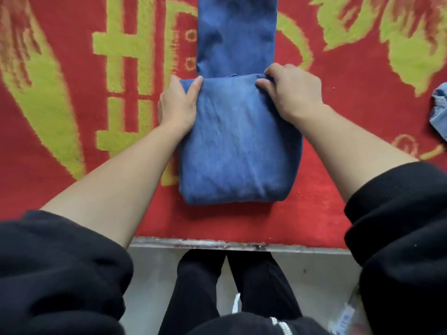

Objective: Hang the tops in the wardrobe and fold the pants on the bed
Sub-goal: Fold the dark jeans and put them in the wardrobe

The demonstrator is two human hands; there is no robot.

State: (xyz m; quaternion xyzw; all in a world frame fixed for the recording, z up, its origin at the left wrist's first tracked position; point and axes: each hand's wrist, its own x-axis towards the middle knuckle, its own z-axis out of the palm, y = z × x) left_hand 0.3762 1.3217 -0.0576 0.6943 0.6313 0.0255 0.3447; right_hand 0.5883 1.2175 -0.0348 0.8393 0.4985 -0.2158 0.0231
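In the head view the pants (239,146) lie on the bed (314,218) close to its near edge. Their near part is doubled into a thick pad, and one long strip of leg runs away past the top of the frame. The left hand (177,102) clasps the pad's far left corner with the thumb on top, its grip holding cloth. The right hand (292,93) curls over the far right corner, its grip also closed on the pants. The step appears to be turning the pad onward over the remaining leg. To do it well, the person should lift both corners together, keep the pad's sides in line with the strip, and press the new fold flat. A pale garment (439,110) lies well apart at the right.
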